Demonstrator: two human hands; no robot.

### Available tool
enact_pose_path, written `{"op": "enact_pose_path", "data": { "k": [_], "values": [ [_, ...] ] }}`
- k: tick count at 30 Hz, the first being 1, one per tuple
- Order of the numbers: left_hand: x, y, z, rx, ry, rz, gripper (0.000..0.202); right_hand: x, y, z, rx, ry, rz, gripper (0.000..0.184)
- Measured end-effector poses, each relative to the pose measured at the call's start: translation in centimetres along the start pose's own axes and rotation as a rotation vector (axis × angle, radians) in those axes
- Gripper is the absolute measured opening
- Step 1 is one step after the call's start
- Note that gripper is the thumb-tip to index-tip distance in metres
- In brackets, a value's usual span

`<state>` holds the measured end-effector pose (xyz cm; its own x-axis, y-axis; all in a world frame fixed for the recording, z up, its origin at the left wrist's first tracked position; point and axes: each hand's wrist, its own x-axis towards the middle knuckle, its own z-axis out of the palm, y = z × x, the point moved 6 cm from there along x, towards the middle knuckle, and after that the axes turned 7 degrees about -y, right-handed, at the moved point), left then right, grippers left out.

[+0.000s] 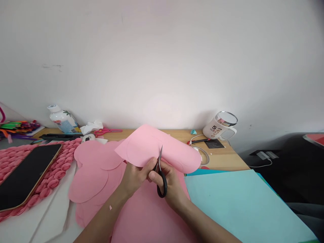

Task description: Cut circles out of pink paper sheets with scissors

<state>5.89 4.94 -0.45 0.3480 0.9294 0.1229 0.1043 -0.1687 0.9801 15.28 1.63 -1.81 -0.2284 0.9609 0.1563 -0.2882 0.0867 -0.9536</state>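
Note:
My left hand [135, 177] pinches the near edge of a curled pink paper sheet [146, 145] and holds it up above the desk. My right hand [170, 184] is closed round the black handles of a pair of scissors [161, 172], whose blades point up into the sheet's edge. A faint curved line is drawn on the pink sheet. Cut pink rounded shapes [93, 168] lie overlapping on the desk to the left of my hands. A larger pink sheet [149, 216] lies flat under my forearms.
A light blue sheet [238, 206] lies at the right. A phone [24, 177] rests on a pink knitted mat [54, 175] at the left. Along the wall stand a bottle [62, 119], pink scissors [106, 131], a mug [220, 127] and a white cable [202, 152].

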Motion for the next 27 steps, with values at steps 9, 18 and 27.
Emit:
{"op": "enact_pose_path", "data": {
  "k": [9,18,27],
  "values": [
    [0.05,-0.24,0.27,-0.07,-0.025,-0.082,0.029,0.02,0.07,0.12,0.018,-0.013,0.008,0.024],
    [0.19,-0.41,0.61,-0.169,-0.076,-0.109,0.029,0.01,0.07,0.3,0.03,-0.004,0.014,0.021],
    [0.17,-0.04,0.53,-0.166,-0.124,-0.026,0.038,-0.06,0.27,0.01,0.001,0.021,0.014,0.021]
  ]
}}
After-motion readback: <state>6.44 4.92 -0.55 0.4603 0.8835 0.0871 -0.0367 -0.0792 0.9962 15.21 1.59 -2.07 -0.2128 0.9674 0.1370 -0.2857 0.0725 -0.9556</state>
